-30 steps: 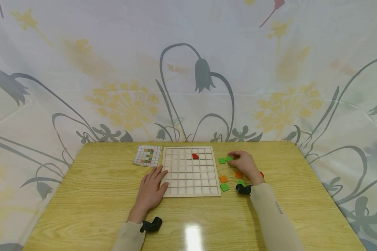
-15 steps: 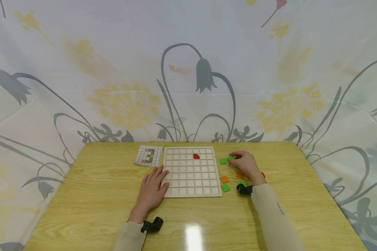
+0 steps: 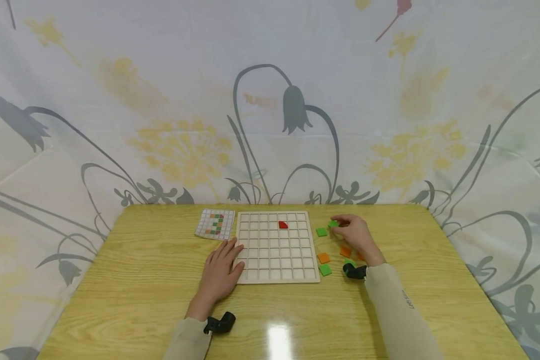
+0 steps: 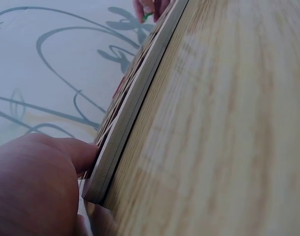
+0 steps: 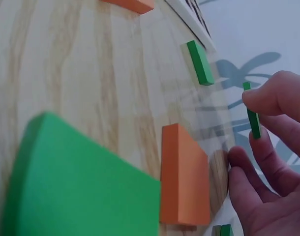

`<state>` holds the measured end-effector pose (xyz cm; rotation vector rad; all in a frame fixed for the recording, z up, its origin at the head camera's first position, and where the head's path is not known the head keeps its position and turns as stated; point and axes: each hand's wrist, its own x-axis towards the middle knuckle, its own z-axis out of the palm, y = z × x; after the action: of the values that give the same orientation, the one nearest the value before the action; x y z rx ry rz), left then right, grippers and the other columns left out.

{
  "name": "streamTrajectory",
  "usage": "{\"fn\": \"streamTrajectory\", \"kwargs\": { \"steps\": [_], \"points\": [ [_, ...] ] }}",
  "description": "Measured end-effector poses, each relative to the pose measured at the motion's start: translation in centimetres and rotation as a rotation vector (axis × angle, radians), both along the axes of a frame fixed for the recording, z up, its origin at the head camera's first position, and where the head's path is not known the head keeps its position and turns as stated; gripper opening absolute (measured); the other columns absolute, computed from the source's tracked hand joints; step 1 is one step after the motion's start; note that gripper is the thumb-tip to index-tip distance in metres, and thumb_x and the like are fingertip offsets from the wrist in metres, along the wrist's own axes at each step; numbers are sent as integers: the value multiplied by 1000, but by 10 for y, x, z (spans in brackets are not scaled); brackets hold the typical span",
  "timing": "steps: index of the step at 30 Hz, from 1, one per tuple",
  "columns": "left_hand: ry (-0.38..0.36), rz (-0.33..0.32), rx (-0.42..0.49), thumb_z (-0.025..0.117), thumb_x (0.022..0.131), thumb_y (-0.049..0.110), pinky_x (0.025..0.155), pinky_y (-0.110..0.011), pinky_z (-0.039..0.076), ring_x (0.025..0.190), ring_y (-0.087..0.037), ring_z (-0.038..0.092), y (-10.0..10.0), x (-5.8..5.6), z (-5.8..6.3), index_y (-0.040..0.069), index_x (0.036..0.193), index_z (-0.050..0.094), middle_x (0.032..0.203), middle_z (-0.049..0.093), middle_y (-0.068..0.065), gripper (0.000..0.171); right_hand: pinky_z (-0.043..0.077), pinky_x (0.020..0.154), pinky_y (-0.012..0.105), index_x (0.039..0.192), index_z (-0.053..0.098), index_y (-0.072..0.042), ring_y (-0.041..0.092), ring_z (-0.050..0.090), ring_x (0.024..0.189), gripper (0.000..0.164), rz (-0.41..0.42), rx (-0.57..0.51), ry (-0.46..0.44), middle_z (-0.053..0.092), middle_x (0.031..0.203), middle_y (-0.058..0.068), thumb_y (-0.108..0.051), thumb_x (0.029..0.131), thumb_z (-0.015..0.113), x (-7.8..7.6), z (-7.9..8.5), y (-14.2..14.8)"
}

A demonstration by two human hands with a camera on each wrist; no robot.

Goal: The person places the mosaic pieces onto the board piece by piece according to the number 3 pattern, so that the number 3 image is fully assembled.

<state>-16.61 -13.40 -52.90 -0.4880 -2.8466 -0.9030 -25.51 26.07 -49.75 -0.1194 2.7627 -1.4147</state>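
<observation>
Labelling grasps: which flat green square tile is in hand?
The flat green square tile pinched in the person's right hand; the other green tiles in the head view lie on the yellow-brown wooden table.

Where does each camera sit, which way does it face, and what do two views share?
Head: worn on the head, faces forward and down at the grid board; the left hand, right hand and both sleeves show.
Left wrist: looks along the board's edge and the table; the left hand shows close, part of the right hand far off.
Right wrist: looks past an orange tile to the right hand, which pinches a green tile.
Shared: head and right wrist both show that pinched tile.
</observation>
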Motion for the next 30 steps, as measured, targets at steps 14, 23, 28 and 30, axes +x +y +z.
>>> {"fn": "streamTrajectory", "kwargs": {
  "steps": [14, 23, 28, 30],
  "points": [
    [26, 1, -12, 57, 101, 25, 112, -63, 21, 146, -38, 27, 1, -2, -2, 8, 144, 54, 157, 37, -12, 46, 50, 94, 52, 123, 67, 6, 40, 58, 112, 34, 50, -41, 94, 58, 123, 24, -6, 91, 70, -3, 1, -16],
    [35, -1, -13, 57, 101, 24, 112, -63, 22, 145, -39, 28, 1, 0, -1, 7, 144, 54, 156, 38, -13, 46, 53, 91, 48, 117, 70, 5, 36, 60, 102, 28, 130, -59, 142, 60, 113, 20, -2, 89, 71, -10, -1, -42],
    [29, -3, -5, 57, 101, 23, 112, -63, 22, 145, -39, 27, 1, 1, 1, 7, 144, 53, 157, 38, -13, 46, 54, 88, 46, 116, 71, 4, 34, 61, 100, 27, 139, -59, 121, 60, 114, 18, -2, 89, 71, -13, -2, -60],
    [28, -5, -2, 57, 101, 23, 112, -63, 21, 145, -39, 27, 1, 1, 1, 6, 144, 53, 157, 37, -14, 46, 54, 88, 45, 116, 72, 2, 33, 61, 101, 28, 141, -75, 95, 59, 115, 16, -3, 89, 71, -13, -2, -68]
  ]
}}
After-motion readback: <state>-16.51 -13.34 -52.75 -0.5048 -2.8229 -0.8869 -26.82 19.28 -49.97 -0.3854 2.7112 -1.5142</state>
